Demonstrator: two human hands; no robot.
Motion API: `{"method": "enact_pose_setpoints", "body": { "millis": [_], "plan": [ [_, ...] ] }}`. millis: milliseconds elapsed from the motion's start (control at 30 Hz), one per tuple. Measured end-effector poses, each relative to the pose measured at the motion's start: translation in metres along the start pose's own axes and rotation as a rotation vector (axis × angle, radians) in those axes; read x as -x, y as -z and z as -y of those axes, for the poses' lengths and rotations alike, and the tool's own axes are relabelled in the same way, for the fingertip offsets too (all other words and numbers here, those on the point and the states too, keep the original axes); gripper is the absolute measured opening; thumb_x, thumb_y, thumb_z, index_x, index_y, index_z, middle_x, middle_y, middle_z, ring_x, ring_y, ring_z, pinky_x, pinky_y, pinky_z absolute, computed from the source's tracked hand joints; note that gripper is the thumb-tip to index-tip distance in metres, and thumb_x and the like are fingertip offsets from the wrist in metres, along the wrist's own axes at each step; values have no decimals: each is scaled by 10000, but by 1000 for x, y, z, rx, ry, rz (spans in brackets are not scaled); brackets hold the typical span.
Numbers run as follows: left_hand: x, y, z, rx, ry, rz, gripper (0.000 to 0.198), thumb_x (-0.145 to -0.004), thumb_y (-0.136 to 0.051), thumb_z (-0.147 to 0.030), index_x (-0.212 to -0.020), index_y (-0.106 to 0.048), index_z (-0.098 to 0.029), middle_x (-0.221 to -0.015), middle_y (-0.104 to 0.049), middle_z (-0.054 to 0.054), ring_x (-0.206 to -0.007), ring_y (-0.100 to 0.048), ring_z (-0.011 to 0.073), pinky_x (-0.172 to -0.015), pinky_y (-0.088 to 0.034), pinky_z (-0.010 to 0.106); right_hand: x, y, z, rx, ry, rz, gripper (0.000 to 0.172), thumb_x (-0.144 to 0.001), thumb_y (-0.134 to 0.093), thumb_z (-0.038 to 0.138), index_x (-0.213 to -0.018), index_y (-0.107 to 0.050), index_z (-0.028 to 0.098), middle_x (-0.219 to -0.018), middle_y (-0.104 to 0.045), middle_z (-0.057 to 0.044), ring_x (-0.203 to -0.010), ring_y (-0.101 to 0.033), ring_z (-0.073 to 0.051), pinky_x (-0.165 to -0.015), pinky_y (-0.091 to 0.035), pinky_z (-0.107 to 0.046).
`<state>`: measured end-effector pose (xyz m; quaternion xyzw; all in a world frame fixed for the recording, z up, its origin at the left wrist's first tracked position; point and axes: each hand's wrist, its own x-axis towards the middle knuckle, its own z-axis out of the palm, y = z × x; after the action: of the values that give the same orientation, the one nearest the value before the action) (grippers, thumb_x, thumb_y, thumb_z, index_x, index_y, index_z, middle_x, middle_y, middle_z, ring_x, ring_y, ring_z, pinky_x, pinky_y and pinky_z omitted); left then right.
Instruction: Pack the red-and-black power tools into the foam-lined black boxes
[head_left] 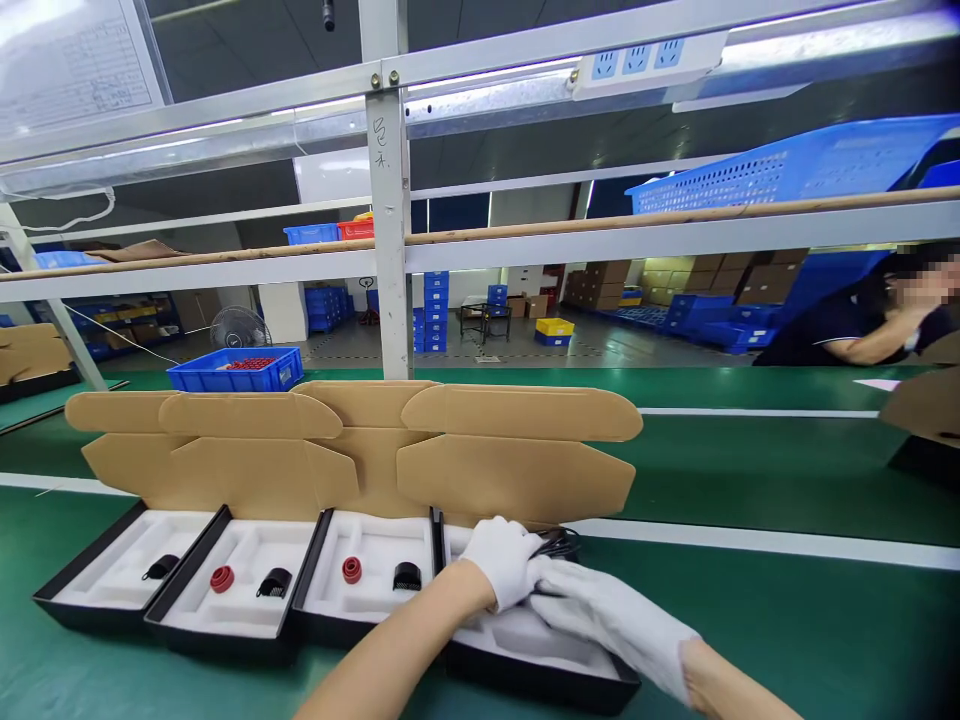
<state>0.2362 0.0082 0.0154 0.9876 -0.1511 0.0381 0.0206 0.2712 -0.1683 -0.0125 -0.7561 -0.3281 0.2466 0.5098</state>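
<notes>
Four open boxes (247,585) are lined up on the green worktop (787,620). A black part (556,545) is held over the last box (525,650) by the left hand (506,560) and right hand (611,615), both gloved white.

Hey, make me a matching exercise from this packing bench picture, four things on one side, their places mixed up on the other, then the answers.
Things:
1. round red cap
2. blue plastic crate of red parts
3. white power strip
4. white-gloved left hand

Places:
A. fixed on the overhead metal rail
B. over the rightmost black tray with white foam insert, against the white-gloved right hand
C. in a pocket of the second tray from the left
D. on the green belt behind the open brown cardboard flaps

Pairs: 1-C, 2-D, 3-A, 4-B
</notes>
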Motion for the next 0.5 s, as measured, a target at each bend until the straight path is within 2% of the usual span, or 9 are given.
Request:
{"method": "enact_pose_setpoints", "body": {
  "millis": [67,100,133,200,233,267,367,433,500],
  "plan": [
    [6,-10,0,6,37,-2,450,-1003,-349,-466,-1224,-617,-179,-1118,-673,143,-978,-624,316,-795,-483,442,7,24,1,122,-123,0,531,-904,-416,692,-952,-640,213,-873,-702,-91,-748,-691,-290,-752,-616,-472],
    [8,-11,0,4,47,3,462,-1000,-354,-477,-1222,-614,-166,-1119,-673,155,-986,-627,329,-801,-488,457,7,35,2,245,-137,-75,562,-896,-414,703,-996,-648,202,-948,-709,-114,-819,-694,-314,-804,-605,-507],
    [9,-10,0,1,53,12,464,-996,-363,-481,-1205,-619,-155,-1113,-674,163,-989,-629,340,-807,-491,472,4,43,3,385,-112,-186,598,-891,-403,699,-1088,-643,189,-1080,-696,-139,-957,-679,-338,-906,-572,-540],
    [11,-7,-1,-4,61,30,462,-984,-391,-482,-1190,-619,-138,-1106,-673,176,-990,-632,352,-816,-497,494,-6,46,1,620,-1,-373,669,-891,-389,658,-1298,-565,156,-1354,-574,-159,-1242,-551,-342,-1109,-443,-539],
    [13,-5,-1,-6,69,36,458,-980,-399,-476,-1187,-617,-130,-1106,-672,178,-990,-633,354,-820,-501,501,-12,40,-2,689,68,-385,683,-903,-384,636,-1343,-536,137,-1415,-524,-162,-1318,-484,-338,-1152,-398,-529],
    [16,-3,-1,-10,76,40,449,-975,-411,-464,-1181,-616,-122,-1109,-668,180,-996,-631,356,-828,-503,507,-18,30,-6,739,125,-343,670,-925,-368,620,-1340,-544,123,-1423,-513,-169,-1347,-451,-343,-1169,-373,-533],
    [38,4,0,-31,100,9,391,-935,-491,-421,-1128,-626,-110,-1103,-657,172,-1023,-614,356,-878,-506,529,-29,-9,-18,855,244,-165,635,-1003,-303,581,-1305,-606,112,-1390,-541,-170,-1347,-439,-359,-1176,-343,-565],
    [64,11,3,-24,122,-66,368,-918,-537,-438,-1096,-627,-128,-1106,-650,150,-1049,-601,345,-919,-506,531,-31,-26,-19,871,262,-129,652,-1015,-291,584,-1345,-595,112,-1413,-524,-166,-1338,-448,-355,-1168,-353,-568],
    [99,19,8,3,175,-188,358,-924,-558,-457,-1132,-610,-171,-1203,-633,122,-1136,-576,329,-994,-494,526,-27,-29,-11,821,235,-120,640,-1011,-301,592,-1338,-603,133,-1387,-551,-154,-1280,-508,-337,-1118,-425,-536]
  ]
}}
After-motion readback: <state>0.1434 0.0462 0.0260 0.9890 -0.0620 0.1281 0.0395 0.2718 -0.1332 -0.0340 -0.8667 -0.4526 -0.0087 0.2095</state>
